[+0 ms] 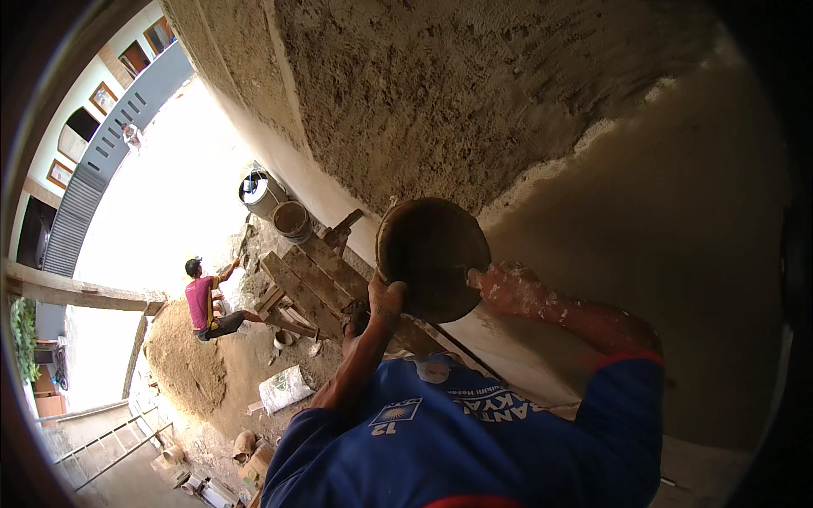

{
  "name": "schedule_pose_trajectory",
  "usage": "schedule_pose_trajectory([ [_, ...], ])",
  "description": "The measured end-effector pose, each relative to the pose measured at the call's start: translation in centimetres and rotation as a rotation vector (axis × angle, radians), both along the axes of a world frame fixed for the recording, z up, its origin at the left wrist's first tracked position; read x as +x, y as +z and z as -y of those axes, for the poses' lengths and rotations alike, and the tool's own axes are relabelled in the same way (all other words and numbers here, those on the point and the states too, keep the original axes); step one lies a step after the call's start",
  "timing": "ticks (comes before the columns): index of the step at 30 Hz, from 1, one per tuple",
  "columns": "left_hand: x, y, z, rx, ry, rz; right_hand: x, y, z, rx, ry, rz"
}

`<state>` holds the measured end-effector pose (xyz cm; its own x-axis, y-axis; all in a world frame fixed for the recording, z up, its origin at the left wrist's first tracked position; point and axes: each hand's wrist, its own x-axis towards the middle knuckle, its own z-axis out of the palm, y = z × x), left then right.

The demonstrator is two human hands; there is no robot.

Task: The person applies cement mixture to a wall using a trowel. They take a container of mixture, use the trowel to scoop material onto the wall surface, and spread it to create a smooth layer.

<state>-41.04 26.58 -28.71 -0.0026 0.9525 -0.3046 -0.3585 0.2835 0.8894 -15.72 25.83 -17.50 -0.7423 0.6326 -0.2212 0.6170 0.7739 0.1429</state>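
A dark round bucket [432,245], grey with mortar round its rim, is held out over wooden planks [315,284] beside the wall. My left hand [386,298] grips the lower left of its rim, thumb up. My right hand [506,284], speckled with pale mortar, is closed at the right rim; whatever else may be in it is hidden. Just above the bucket, rough grey render [423,102] covers the wall, meeting a smoother shaded surface [644,245] along a jagged pale edge.
Below left, a co-worker in a maroon shirt [201,300] squats by a sand heap [174,356]. Two drums [290,222] stand beyond the planks. A white sack [284,389], a metal ladder [110,449] and scattered pails lie lower down. A beam [76,289] crosses at left.
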Motion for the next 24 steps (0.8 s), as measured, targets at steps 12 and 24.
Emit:
schedule_pose_trajectory([
  [12, 2.3, -0.2, 0.4, 0.007, 0.021, 0.137, -2.3, -1.3, -7.3, -0.429, -0.298, 0.301],
  [24, 3.8, -1.9, 2.2, -0.045, 0.001, 0.146, -4.5, 5.5, -2.9, -0.635, -0.557, 0.045],
])
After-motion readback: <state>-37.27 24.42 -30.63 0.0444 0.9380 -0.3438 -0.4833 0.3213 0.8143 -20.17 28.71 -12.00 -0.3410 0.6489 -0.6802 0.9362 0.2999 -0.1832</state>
